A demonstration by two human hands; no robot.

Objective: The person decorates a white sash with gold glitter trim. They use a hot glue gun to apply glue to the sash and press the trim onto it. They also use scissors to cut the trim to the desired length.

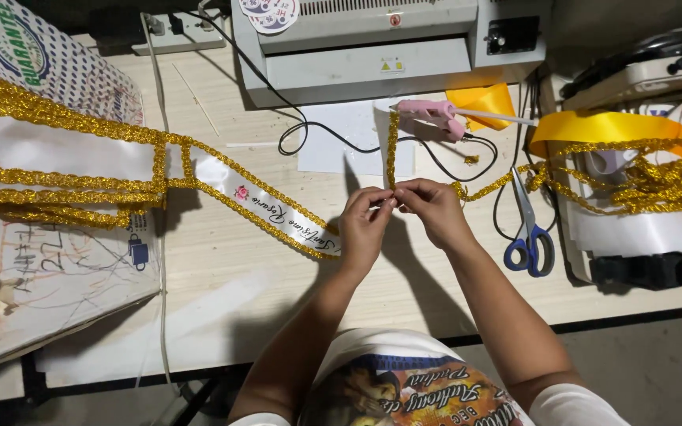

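Hands, left (365, 225) and right (432, 207), meet fingertip to fingertip, pinching glittery gold braid trim (392, 146) against the white satin sash (278, 207).

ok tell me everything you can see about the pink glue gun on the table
The pink plastic glue gun lies on its side on the pale wooden table, just in front of the grey laminating machine. Its body points left, partly over a white sheet of paper. A pale glue stick juts from its right end across a folded yellow satin ribbon. A black cord runs from its handle. Neither hand touches it; both pinch glittery gold trim nearer the person.
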